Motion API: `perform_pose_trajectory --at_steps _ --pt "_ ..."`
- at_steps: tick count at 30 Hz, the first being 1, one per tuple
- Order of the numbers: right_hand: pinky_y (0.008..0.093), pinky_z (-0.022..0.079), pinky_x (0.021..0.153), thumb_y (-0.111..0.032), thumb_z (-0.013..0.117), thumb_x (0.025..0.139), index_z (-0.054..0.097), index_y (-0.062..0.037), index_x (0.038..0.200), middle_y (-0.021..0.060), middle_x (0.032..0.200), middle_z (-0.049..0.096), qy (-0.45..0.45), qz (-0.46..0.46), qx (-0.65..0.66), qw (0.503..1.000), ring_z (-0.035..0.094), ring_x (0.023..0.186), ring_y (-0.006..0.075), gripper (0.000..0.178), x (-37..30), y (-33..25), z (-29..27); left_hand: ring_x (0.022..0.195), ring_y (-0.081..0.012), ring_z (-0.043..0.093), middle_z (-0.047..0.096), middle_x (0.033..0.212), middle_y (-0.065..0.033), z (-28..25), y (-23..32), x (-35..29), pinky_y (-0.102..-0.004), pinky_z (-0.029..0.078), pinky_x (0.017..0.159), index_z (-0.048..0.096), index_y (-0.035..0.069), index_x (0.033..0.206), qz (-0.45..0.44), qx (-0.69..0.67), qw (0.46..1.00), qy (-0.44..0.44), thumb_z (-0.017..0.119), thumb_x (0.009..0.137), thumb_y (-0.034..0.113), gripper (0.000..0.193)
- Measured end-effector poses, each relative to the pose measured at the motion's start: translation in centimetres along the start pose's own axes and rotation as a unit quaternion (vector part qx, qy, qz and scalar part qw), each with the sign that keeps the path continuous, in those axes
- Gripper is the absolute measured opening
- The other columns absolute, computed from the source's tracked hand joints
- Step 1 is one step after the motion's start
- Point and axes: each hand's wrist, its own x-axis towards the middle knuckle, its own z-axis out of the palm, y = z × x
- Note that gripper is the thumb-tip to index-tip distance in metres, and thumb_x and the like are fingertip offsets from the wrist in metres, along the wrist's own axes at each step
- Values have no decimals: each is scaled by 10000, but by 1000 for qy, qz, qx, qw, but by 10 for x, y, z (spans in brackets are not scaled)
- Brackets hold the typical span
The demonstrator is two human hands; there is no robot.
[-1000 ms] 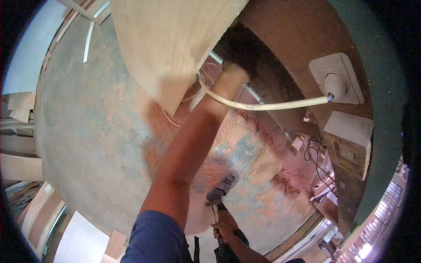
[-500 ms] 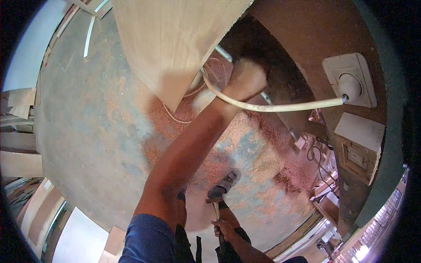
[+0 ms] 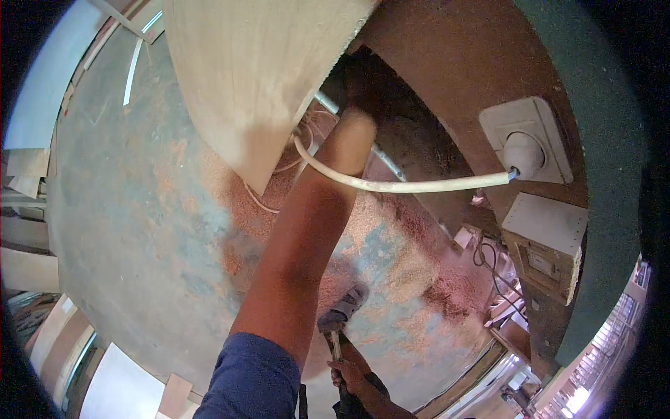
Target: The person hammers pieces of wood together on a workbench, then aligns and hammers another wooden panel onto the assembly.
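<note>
My left arm stretches up the middle of the view, passing beneath a pale cable. My left hand [image 3: 359,87] reaches into the dark recess beside a light wooden board [image 3: 258,84]; its fingers are lost in shadow, so what they touch cannot be made out. Down by my legs, my right hand [image 3: 345,377] is closed round the handle of what looks like a hammer [image 3: 336,345], held head up. The cable [image 3: 419,186] runs from the board's edge to a plug [image 3: 523,155] in a white wall socket [image 3: 558,143].
Reddish sawdust [image 3: 453,286] covers part of the floor [image 3: 125,230]. A metal bar [image 3: 389,163] lies along the recess. Below the socket juts a small wooden box [image 3: 544,234]. Boards and offcuts [image 3: 31,269] line the left side. My shoe [image 3: 349,302] is on the floor.
My left hand has gone further up, from the recess's edge into its shadow. My right hand keeps its hold on the hammer. The whole view has shifted slightly.
</note>
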Motion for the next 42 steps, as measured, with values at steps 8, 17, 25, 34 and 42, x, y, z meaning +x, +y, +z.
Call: perform_pose_trajectory --at_steps 8,17,25,34,42 --pt "305 374 419 -224 795 879 517 -157 835 9 625 529 17 -16 -56 998 466 437 135 289 -12 -10 10 1014 -346 681 723 1112 -180 11 8 -1 -456 528 914 747 59 1083 2 -22 1000 -1 652 884 242 286" --pt "309 400 419 -196 801 867 537 -126 852 7 612 520 -10 -77 -77 994 487 443 136 273 -8 -6 8 1075 -361 654 705 1154 -192 9 4 -1 -455 504 958 729 55 1123 10 -46 999 -5 643 879 221 307" --pt "308 420 437 -201 809 863 563 -113 851 10 642 532 -22 -35 -74 996 508 480 139 261 11 -34 -4 1130 -375 630 690 1191 -203 -15 -15 -26 -454 483 996 713 52 1159 59 -85 995 -2 635 875 202 330" --pt "309 397 409 -252 687 942 610 -100 796 9 584 544 -80 -256 -149 952 515 442 146 224 53 -146 27 1162 -404 615 656 1264 -229 -44 -34 -27 -448 473 1015 670 3 1194 228 -53 972 27 602 896 198 363" --pt "283 371 427 -189 716 935 571 -81 984 6 665 550 -41 -304 -204 930 474 494 111 187 32 -229 80 1258 -366 576 599 1384 -205 -30 -48 7 -425 448 1075 585 14 1341 325 267 904 73 609 942 286 483"
